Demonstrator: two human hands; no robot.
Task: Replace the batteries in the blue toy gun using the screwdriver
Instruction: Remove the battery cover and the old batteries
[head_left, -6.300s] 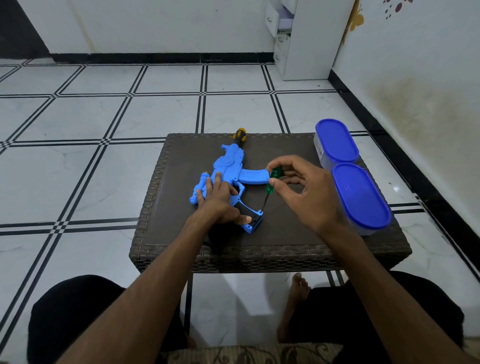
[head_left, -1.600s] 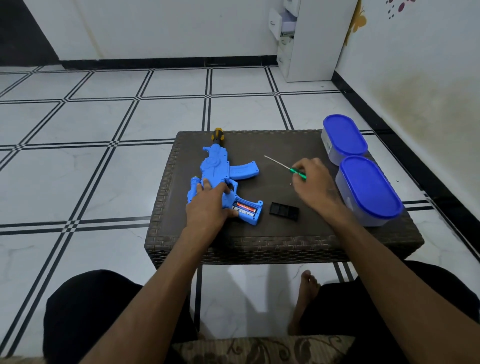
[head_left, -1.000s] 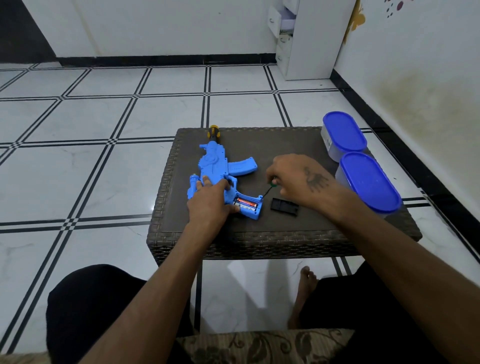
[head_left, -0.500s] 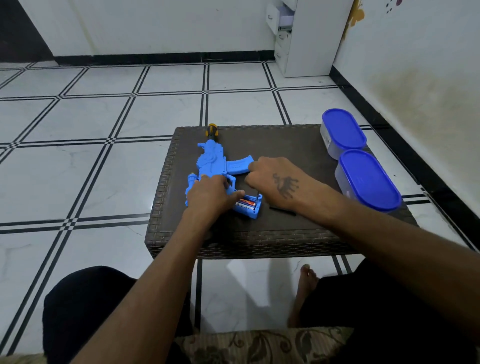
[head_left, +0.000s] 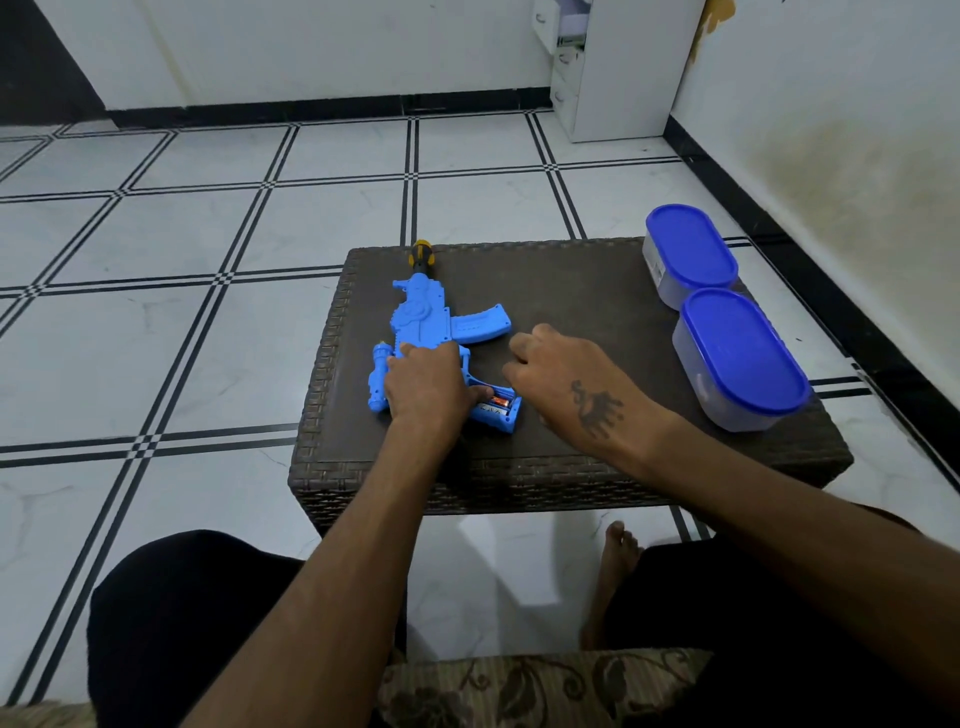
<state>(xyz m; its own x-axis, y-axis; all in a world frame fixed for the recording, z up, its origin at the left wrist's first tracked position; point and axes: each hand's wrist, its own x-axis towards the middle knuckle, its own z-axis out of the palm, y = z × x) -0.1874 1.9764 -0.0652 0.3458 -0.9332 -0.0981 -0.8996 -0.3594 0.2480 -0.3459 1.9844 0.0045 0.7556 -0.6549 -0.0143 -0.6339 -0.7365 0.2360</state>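
From the head view, our right hand (head_left: 563, 376) had left the table's right side for the gun (head_left: 441, 343) lying mid-table (head_left: 597, 291), fingers curled beside its open compartment, grip unclear, our left hand (head_left: 428, 387) pressing the gun flat, so battery (head_left: 498, 401) removal looked next; no writing readable.

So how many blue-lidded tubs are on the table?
2, both at the table's right edge: the far tub at the back corner, the near tub just in front of it.
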